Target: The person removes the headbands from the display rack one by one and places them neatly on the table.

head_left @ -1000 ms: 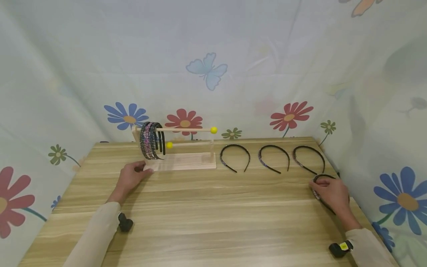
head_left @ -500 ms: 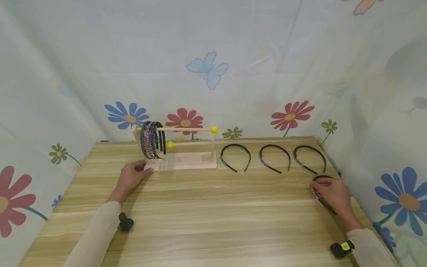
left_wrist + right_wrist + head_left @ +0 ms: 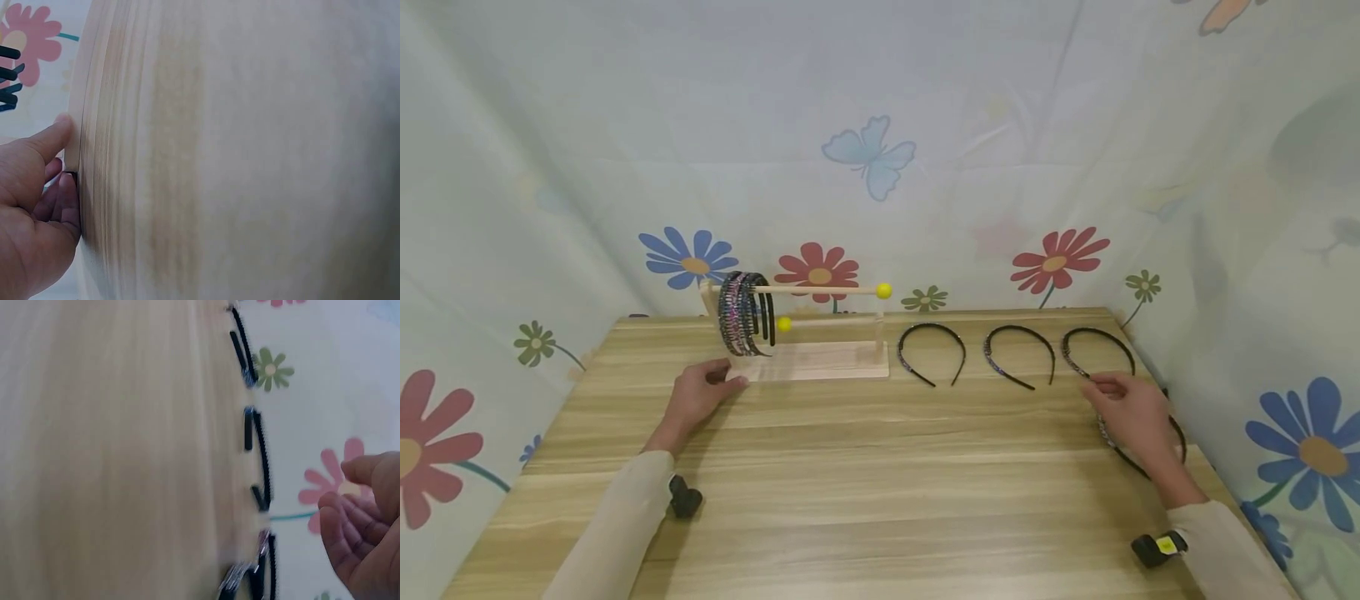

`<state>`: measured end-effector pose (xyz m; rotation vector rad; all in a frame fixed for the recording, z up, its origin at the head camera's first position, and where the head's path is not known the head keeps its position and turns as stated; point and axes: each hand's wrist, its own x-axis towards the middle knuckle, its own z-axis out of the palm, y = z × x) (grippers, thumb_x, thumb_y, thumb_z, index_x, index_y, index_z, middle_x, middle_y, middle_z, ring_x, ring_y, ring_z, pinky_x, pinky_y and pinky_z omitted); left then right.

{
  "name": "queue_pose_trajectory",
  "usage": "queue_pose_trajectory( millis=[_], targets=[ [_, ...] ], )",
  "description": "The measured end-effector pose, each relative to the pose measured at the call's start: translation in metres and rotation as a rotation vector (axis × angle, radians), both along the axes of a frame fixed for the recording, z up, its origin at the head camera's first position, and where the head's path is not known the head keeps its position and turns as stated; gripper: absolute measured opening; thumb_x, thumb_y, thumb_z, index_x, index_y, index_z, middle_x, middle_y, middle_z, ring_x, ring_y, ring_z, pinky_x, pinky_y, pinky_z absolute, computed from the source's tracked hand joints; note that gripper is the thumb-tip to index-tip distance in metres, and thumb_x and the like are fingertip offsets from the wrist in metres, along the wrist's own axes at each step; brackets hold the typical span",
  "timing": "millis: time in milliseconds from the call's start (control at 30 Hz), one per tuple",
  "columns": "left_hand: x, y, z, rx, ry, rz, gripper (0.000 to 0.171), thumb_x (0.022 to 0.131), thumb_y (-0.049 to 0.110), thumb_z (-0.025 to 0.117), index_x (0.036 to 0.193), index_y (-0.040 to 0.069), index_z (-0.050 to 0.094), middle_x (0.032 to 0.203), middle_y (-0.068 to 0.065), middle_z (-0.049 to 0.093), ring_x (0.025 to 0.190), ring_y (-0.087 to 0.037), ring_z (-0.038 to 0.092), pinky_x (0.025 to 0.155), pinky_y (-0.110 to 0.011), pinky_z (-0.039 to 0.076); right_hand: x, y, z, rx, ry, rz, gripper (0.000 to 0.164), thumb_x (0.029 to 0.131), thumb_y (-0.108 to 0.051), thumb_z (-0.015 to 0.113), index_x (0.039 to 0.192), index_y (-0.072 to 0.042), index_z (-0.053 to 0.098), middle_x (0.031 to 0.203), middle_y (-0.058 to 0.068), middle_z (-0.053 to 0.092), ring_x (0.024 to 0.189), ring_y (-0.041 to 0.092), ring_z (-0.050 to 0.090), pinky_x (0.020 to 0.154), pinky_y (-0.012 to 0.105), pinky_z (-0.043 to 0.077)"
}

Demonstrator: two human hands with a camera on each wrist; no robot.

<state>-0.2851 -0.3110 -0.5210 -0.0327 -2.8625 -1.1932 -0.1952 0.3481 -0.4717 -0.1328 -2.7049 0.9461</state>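
Note:
A wooden headband stand [image 3: 820,362] stands at the back left, with several beaded headbands [image 3: 735,317] hung at the left end of its upper bar. My left hand [image 3: 697,396] holds the left end of its base, the thumb along the front corner. On the right, my right hand [image 3: 1131,417] is raised above a black beaded headband [image 3: 1127,460] lying on the table, which it partly covers. Nothing shows between its thumb and loosely bent fingers in the right wrist view. Just beyond the fingertips lies another headband [image 3: 1097,330].
Two more headbands, a left one [image 3: 931,324] and a middle one [image 3: 1020,327], lie in the back row right of the stand. Yellow balls cap the upper bar [image 3: 884,291] and the lower bar [image 3: 784,324]. A flowered cloth [image 3: 1000,167] hangs around the table.
My right hand has let go of the nearest headband and moved up and slightly left, toward the rightmost headband of the row. My left hand stays at the stand's base.

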Motion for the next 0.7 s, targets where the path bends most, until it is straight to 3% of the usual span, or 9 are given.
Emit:
queue_pose_trajectory(
  millis=[133, 333, 700],
  targets=[
    [0.001, 0.000, -0.001, 0.001, -0.003, 0.003, 0.069, 0.097, 0.035, 0.072, 0.144, -0.010, 0.050, 0.136, -0.033, 0.059, 0.122, -0.046, 0.060, 0.104, -0.059, 0.048, -0.008, -0.021, 0.010, -0.023, 0.097, 0.082, 0.047, 0.098, -0.041, 0.069, 0.125, -0.002, 0.070, 0.109, 0.018, 0.075, 0.095, 0.035, 0.072, 0.067, 0.012, 0.049],
    [0.001, 0.000, 0.000, 0.002, 0.000, 0.010, 0.067, 0.097, 0.033, 0.073, 0.143, -0.010, 0.051, 0.135, -0.032, 0.060, 0.121, -0.045, 0.060, 0.103, -0.059, 0.048, -0.023, -0.051, 0.027, -0.020, 0.228, 0.167, 0.039, 0.095, -0.032, 0.076, 0.122, -0.004, 0.073, 0.104, 0.014, 0.077, 0.086, 0.028, 0.072, 0.069, 0.005, 0.047],
    [0.002, 0.000, 0.002, 0.001, 0.022, 0.004, 0.067, 0.096, 0.035, 0.074, 0.141, -0.011, 0.053, 0.134, -0.032, 0.061, 0.119, -0.045, 0.061, 0.101, -0.058, 0.049, -0.041, -0.108, 0.053, -0.104, 0.270, 0.292, 0.039, 0.094, -0.033, 0.077, 0.125, -0.010, 0.073, 0.110, 0.009, 0.077, 0.091, 0.023, 0.072, 0.072, 0.007, 0.050]
  ],
)
